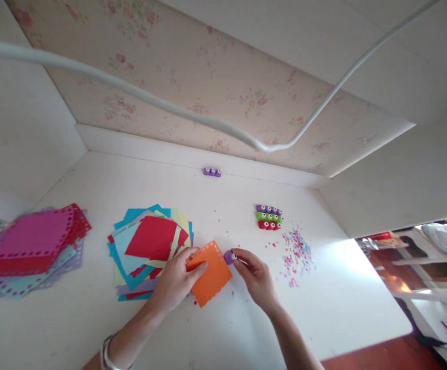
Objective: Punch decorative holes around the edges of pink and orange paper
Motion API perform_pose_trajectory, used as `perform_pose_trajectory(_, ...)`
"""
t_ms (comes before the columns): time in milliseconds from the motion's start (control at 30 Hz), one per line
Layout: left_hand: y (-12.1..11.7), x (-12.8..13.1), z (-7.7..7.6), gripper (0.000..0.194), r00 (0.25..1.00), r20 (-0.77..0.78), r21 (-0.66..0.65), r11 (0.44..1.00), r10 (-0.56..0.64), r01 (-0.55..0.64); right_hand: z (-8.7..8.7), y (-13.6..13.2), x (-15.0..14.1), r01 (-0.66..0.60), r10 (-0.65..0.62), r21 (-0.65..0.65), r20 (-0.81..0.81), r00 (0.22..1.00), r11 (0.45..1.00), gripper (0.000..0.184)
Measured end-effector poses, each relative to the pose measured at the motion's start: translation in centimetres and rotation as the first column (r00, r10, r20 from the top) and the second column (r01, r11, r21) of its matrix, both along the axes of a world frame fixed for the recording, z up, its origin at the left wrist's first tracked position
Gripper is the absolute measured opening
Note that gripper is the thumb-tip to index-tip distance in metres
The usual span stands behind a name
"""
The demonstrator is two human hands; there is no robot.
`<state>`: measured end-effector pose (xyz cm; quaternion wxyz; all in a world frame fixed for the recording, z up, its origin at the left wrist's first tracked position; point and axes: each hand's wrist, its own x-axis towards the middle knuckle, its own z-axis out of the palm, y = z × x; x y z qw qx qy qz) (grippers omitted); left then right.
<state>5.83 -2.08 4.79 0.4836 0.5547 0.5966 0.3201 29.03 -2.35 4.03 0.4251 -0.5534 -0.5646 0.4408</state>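
My left hand (177,280) grips the near left edge of an orange paper square (211,275) whose top edge carries a row of punched holes. My right hand (255,275) pinches a small purple hole punch (229,256) against the sheet's upper right corner. Both hands are low over the white table (92,185), in the middle near the front.
A loose pile of coloured paper squares (150,246) lies left of my hands. A stack of punched sheets (31,246) sits at the far left. Rows of purple, green and red punches (268,217) and scattered confetti (296,254) lie to the right. More purple punches (212,172) stand by the wall.
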Motion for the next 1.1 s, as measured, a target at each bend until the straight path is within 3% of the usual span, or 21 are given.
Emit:
perform_pose_trajectory(300, 0.02, -0.04, -0.19, 0.045, 0.999, 0.038, -0.058, 0.998, 0.019, -0.017, 0.19, 0.08, 0.0, -0.024, 0.024, 0.013, 0.026, 0.999, 1.0, 0.023)
perform_pose_trajectory(600, 0.03, -0.02, 0.24, 0.044, 0.998, 0.037, -0.06, 0.997, 0.042, -0.039, 0.55, 0.04, -0.34, -0.014, 0.014, -0.004, -0.015, 1.0, 1.0, 0.023)
perform_pose_trajectory(1100, 0.14, -0.02, 0.28, 0.044, 0.997, 0.036, -0.062, 0.996, 0.072, -0.07, 0.54, -0.13, -0.19, -0.059, 0.058, 0.03, 0.053, 0.997, 0.998, 0.018)
